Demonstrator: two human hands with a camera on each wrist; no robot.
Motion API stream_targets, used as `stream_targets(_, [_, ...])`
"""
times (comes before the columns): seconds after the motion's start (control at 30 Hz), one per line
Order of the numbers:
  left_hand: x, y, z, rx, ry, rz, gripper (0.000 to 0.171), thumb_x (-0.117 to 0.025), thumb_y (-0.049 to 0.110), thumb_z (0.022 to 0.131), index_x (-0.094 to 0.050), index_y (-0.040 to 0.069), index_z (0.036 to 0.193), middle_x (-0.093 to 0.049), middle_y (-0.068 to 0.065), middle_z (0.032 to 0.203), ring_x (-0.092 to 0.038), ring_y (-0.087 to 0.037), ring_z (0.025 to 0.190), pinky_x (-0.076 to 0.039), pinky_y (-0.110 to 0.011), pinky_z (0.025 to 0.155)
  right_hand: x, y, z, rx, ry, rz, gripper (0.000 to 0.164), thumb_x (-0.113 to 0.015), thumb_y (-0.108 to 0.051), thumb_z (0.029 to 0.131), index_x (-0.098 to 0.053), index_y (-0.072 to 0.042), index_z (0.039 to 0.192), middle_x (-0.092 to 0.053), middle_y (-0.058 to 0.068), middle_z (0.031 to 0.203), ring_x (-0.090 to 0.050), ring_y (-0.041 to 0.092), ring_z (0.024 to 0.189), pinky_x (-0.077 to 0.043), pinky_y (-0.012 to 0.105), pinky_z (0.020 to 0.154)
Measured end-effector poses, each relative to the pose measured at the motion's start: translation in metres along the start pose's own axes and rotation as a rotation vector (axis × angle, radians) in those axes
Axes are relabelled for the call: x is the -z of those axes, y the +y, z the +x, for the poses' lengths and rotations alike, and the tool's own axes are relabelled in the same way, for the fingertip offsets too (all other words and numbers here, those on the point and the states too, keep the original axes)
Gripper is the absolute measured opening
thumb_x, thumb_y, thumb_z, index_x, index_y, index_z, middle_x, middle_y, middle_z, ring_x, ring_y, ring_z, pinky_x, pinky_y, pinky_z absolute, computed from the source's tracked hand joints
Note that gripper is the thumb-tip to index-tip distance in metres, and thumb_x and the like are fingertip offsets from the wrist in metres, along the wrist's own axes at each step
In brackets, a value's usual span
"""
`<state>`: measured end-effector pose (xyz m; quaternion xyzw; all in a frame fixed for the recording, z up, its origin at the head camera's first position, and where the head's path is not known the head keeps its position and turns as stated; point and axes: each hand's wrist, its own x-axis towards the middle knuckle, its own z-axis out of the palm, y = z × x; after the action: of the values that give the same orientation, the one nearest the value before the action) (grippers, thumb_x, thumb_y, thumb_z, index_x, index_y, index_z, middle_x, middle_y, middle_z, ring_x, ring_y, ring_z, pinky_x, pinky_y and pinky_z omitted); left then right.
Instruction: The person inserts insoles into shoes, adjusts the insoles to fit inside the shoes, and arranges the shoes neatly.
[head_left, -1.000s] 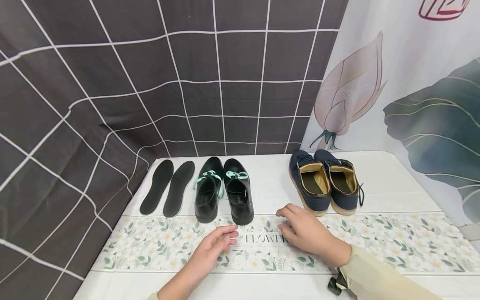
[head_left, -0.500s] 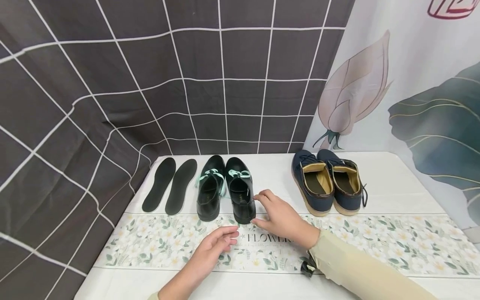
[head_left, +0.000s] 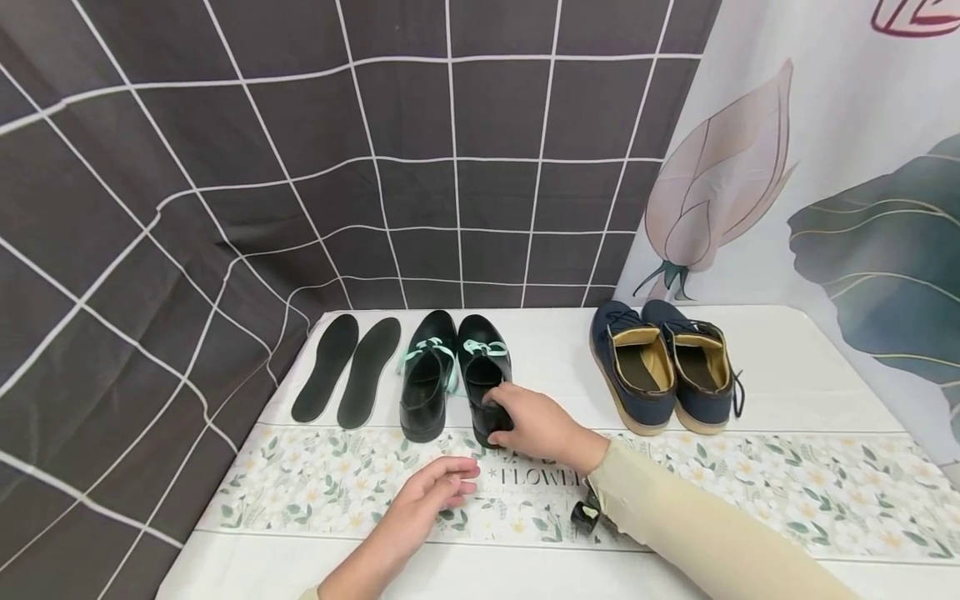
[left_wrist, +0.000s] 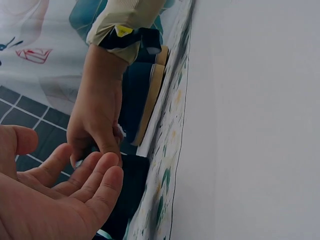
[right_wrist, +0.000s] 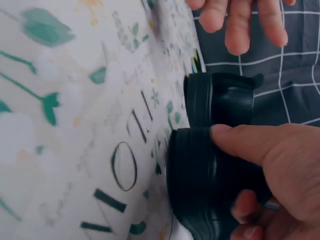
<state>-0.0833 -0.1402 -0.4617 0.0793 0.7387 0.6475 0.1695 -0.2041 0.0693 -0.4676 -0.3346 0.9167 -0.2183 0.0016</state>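
My right hand (head_left: 542, 423) is at the heel of the right-hand black lace-up shoe (head_left: 474, 328), which stands on the table with a mint-green lace tied in a bow. Its thumb presses the back of the heel and its fingers curl over the side of the opening, as the right wrist view shows close up. The matching black shoe (head_left: 422, 410) stands just left of it. Lower down, my left hand (head_left: 429, 498) hovers in front of the pair, palm turned inward, fingers loosely bent with nothing in them. The held shoe's heel is partly covered by the right hand.
Two flat black insoles (head_left: 326, 368) (head_left: 369, 373) lie left of the black shoes. At the right stand two navy shoes (head_left: 640, 410) with tan linings. A floral band (head_left: 300, 483) crosses the white table (head_left: 780, 375); a dark gridded curtain (head_left: 495, 200) hangs behind.
The right hand has moved left from near the navy shoes to the black shoe's heel and now grips it. My left hand has stayed nearly still. The head view has shifted slightly.
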Motion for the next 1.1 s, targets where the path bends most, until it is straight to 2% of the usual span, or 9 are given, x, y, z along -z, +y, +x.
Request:
stream_targets(0.07, [0.001, 0.000, 0.000, 0.008, 0.004, -0.008, 0.042, -0.043, 0.022, 0.108, -0.052, -0.005, 0.139, -0.057, -0.032, 0.141, -0.060, -0.038, 0.123, -0.050, -0.052, 0.106, -0.001, -0.001, 0.003, 0.010, -0.012, 0.000, 0.037, -0.081, -0.031, 0.084, -0.069, -0.014, 0.114, -0.072, 0.002, 0.110, -0.066, 0.016, 0.093, -0.058, 0.041, 0.082])
stream_targets(0.2, [0.000, -0.002, 0.000, 0.012, 0.012, -0.010, 0.041, -0.043, 0.021, 0.108, -0.053, -0.006, 0.137, -0.057, -0.033, 0.140, -0.061, -0.038, 0.123, -0.050, -0.053, 0.105, -0.003, -0.001, 0.001, 0.053, -0.005, -0.032, 0.020, -0.080, -0.030, 0.084, -0.072, -0.017, 0.097, -0.070, -0.003, 0.092, -0.060, 0.012, 0.076, -0.055, 0.037, 0.070])
stream_targets(0.37, [-0.002, -0.003, 0.001, 0.024, 0.010, -0.013, 0.041, -0.042, 0.021, 0.108, -0.053, -0.006, 0.137, -0.057, -0.032, 0.141, -0.061, -0.038, 0.124, -0.050, -0.054, 0.106, -0.007, -0.003, -0.005, 0.101, 0.040, -0.060, 0.016, -0.080, -0.028, 0.084, -0.067, -0.018, 0.088, -0.065, -0.005, 0.083, -0.057, 0.010, 0.071, -0.055, 0.038, 0.066])
stream_targets(0.73, [-0.001, -0.001, -0.001, 0.034, 0.017, -0.025, 0.040, -0.042, 0.021, 0.108, -0.054, -0.006, 0.135, -0.056, -0.032, 0.141, -0.059, -0.040, 0.126, -0.050, -0.052, 0.107, -0.012, -0.002, -0.017, 0.110, 0.097, -0.027, 0.014, -0.079, -0.023, 0.085, -0.067, -0.017, 0.089, -0.056, -0.006, 0.078, -0.050, 0.009, 0.067, -0.051, 0.031, 0.062])
stream_targets(0.97, [-0.001, -0.005, 0.004, 0.017, 0.050, -0.020, 0.038, -0.042, 0.017, 0.106, -0.055, -0.006, 0.133, -0.057, -0.033, 0.140, -0.058, -0.043, 0.126, -0.049, -0.055, 0.108, -0.012, 0.004, -0.032, 0.116, 0.128, -0.040, 0.013, -0.079, -0.022, 0.086, -0.067, -0.018, 0.089, -0.055, -0.007, 0.079, -0.050, 0.007, 0.067, -0.051, 0.028, 0.062])
stream_targets(1.1, [-0.002, -0.004, 0.009, 0.028, 0.074, -0.023, 0.039, -0.043, 0.018, 0.106, -0.054, -0.006, 0.135, -0.057, -0.031, 0.141, -0.058, -0.042, 0.126, -0.048, -0.057, 0.109, -0.008, 0.007, -0.044, 0.127, 0.158, -0.064, 0.013, -0.079, -0.023, 0.086, -0.067, -0.020, 0.089, -0.055, -0.009, 0.079, -0.049, 0.005, 0.067, -0.052, 0.028, 0.062])
